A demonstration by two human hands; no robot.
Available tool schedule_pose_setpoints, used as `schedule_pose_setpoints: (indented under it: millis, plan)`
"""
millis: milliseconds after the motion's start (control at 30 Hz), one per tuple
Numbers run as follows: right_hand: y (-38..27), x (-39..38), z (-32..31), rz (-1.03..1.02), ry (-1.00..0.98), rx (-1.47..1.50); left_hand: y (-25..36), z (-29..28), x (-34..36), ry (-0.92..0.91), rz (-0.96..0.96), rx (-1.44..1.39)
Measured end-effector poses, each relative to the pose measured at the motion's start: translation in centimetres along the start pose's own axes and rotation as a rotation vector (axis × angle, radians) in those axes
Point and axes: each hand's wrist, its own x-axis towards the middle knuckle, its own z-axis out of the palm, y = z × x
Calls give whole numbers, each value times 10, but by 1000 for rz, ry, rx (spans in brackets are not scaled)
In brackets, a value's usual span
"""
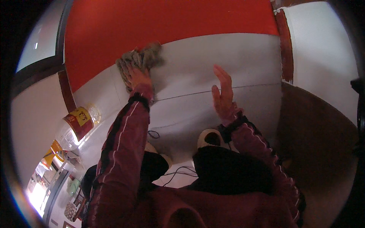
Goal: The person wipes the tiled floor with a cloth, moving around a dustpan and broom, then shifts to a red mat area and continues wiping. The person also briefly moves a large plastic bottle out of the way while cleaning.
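My left hand (139, 78) is on a crumpled grey-brown rag (136, 60), pressing it against the pale surface where that meets a red area. The rag's far end bunches up beyond my fingers. My right hand (223, 91) hovers over the pale surface (190, 60), holding nothing, thumb apart from the other fingers. Both forearms come up from below in dark red sleeves with black bands at the wrists.
A clear plastic bottle (71, 133) with a red and yellow label stands at the left. A dark cord (176, 173) lies between my shoes (210, 137). Brown trim (286, 45) borders the right side, near a dark brown surface (311, 125). The red area (171, 19) spans the far side.
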Motion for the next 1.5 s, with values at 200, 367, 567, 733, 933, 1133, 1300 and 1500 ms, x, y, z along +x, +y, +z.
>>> schedule_pose_setpoints:
  millis: [200, 367, 567, 733, 933, 1133, 1300, 1500]
  plan:
    - [14, 35, -10, 215, 309, 175, 131, -34, -123, -360, 585, -78]
    - [8, 44, -18, 89, 365, 187, 66, 25, -181, -624, 846, -100]
    - [18, 30, 3, 189, 322, 228, -147, 52, -58, 8, 7, 299]
    - [10, 37, 23, 135, 184, 281, -56, 28, 11, -328, -187, 248]
    - [-15, 55, 27, 117, 158, 358, 81, -14, -144, -276, 791, -286]
    - [-40, 12, 63, -386, -378, 148, -2, 7, -115, -441, 401, -343]
    - [-27, -10, 135, -511, -849, -48, -73, -15, -69, -425, 367, -811]
    - [24, 7, 134, -629, -703, -338, -54, -24, -87, -540, 429, -520]
